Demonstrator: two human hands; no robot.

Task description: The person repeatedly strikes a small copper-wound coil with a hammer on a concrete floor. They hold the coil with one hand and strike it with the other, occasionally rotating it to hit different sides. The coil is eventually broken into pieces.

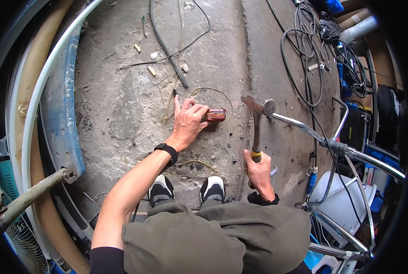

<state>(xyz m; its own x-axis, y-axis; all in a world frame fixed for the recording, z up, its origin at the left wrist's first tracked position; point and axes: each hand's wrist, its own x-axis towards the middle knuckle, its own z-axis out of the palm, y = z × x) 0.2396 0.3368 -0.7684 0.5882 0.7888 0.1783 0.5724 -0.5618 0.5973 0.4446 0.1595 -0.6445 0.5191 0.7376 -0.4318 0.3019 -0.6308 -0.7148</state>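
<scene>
My left hand (191,120) is closed round a small dark block with reddish, striped layers (217,115), holding it low over the concrete; its exact kind is unclear. The fingers hide the block's left end. My right hand (259,171) grips a hammer (257,132) by the lower handle, where a yellow band shows. The hammer's metal head (261,105) is up and to the right of the block, apart from it. A thin tan wire (222,93) curves round behind the block.
A thick black cable (162,43) lies on the rough concrete floor (117,68) ahead. To the right, a metal tube frame (336,145) stands by a white bucket (341,201) and coiled cables (300,32). A blue curved panel (62,109) borders the left side.
</scene>
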